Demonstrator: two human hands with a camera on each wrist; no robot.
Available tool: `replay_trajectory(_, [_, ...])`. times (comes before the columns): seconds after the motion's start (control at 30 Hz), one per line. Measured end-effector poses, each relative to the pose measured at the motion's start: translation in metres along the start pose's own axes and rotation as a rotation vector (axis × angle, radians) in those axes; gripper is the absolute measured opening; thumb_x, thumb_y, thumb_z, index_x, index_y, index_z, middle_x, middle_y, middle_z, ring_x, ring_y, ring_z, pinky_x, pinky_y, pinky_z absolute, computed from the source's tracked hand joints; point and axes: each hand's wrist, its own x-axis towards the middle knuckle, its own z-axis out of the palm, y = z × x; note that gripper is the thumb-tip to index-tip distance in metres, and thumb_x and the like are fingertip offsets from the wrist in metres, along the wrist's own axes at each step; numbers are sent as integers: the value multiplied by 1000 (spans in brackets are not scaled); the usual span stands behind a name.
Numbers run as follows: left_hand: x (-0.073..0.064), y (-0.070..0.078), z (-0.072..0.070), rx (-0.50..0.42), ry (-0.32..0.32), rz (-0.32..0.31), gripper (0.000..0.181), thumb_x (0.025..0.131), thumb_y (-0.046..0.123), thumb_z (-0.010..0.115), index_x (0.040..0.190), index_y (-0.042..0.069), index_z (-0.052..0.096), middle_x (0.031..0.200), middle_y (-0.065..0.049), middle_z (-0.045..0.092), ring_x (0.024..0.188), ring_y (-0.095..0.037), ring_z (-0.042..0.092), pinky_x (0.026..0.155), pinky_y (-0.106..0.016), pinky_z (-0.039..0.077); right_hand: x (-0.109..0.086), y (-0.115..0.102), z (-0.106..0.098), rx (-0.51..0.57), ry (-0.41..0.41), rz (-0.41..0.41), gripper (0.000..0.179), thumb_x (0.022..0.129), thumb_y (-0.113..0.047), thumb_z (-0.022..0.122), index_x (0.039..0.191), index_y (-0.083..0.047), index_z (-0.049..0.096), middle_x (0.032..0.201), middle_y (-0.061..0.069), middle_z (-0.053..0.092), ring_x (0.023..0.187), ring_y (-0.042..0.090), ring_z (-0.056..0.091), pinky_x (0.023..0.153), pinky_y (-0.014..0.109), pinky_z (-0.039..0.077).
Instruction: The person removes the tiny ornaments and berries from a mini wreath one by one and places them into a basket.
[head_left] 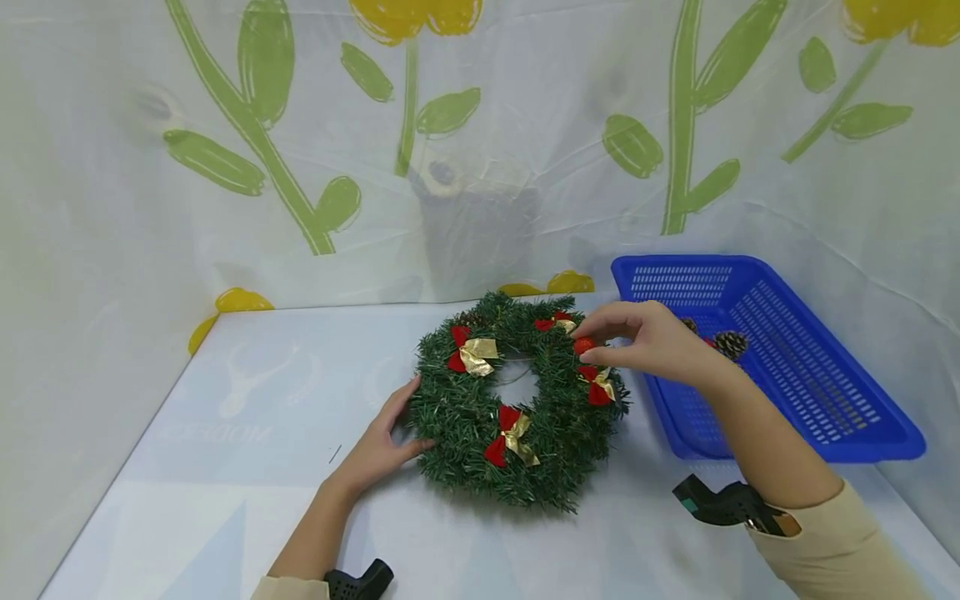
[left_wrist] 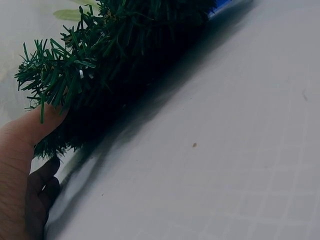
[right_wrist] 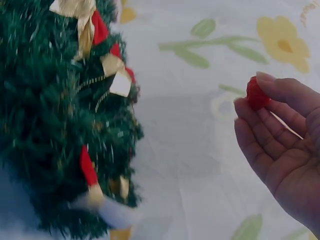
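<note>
A green Christmas wreath (head_left: 457,417) lies on the white table, decorated with several red-and-gold bows (head_left: 474,350). My left hand (head_left: 378,450) grips its left edge; in the left wrist view the thumb (left_wrist: 42,125) lies against the wreath's needles (left_wrist: 75,75) and the fingers curl below. Above the wreath's right side, my right hand (head_left: 648,342) pinches a small red berry (right_wrist: 257,94) between thumb and fingertips. In the right wrist view, a gap separates that berry from the wreath (right_wrist: 55,110).
At the right stands a blue plastic basket (head_left: 825,400) with pine cones (head_left: 730,343) and something red inside, partly hidden by my right forearm. A white curtain with printed flowers (head_left: 487,225) hangs behind the table (head_left: 247,467).
</note>
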Motion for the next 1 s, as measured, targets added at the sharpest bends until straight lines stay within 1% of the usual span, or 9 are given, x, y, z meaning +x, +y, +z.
replay_trajectory(0.1, [1,1,0,7,1,-1,91,80,19,74,152,23,19,156,-8,21,142,-35,19,112,-57,19,-4,5,-10,16,2,-4,23,83,-8,72,105,-5,69,101,3,68,87,8,65,73,23,54])
replay_trajectory(0.2, [2,1,0,9,2,0,92,80,17,75,152,23,19,156,-8,21,142,-34,18,112,-57,19,-7,9,-20,58,-5,-3,24,83,-5,71,106,-1,68,101,2,68,88,9,65,73,22,55])
replay_trajectory(0.27, [2,1,0,8,1,0,92,80,16,75,152,22,19,156,-9,21,142,-35,18,113,-56,19,-8,9,-27,73,-10,12,24,82,-4,71,106,-2,68,102,1,68,89,9,65,73,22,55])
replay_trajectory(0.4, [3,1,0,-1,3,-8,93,79,14,75,152,19,19,156,-11,21,142,-36,19,112,-57,19,-10,9,-40,58,-23,64,23,83,-8,72,105,-7,70,101,-3,69,89,9,65,73,22,55])
replay_trajectory(0.5, [3,1,0,-1,2,-13,93,79,14,75,152,18,19,156,-12,21,142,-37,19,112,-58,19,-12,10,-51,38,-23,101,24,83,-8,72,106,-4,69,100,-5,69,89,11,66,73,23,56])
replay_trajectory(0.63, [2,1,0,9,0,-18,92,80,17,75,152,22,20,156,-8,21,142,-35,19,112,-58,20,-14,16,-66,12,18,156,25,85,-9,70,108,0,67,98,-5,70,85,13,68,73,23,56])
replay_trajectory(0.73, [2,0,0,7,1,-15,91,80,19,75,152,24,20,156,-8,22,142,-35,19,111,-59,19,-14,23,-77,6,42,183,25,86,-8,69,109,1,67,96,-5,71,85,14,68,73,22,56])
replay_trajectory(0.93, [2,0,0,-4,2,-1,89,81,20,74,152,22,21,156,-9,22,142,-36,18,111,-60,18,-14,37,-94,51,30,186,23,84,-1,68,108,2,68,94,-5,72,86,11,69,74,22,56])
replay_trajectory(1.0, [2,0,0,-1,3,-5,90,80,20,75,152,23,21,156,-8,22,142,-35,18,111,-60,18,-13,41,-98,45,27,202,23,84,-1,69,107,1,68,93,-6,72,85,12,69,73,22,56])
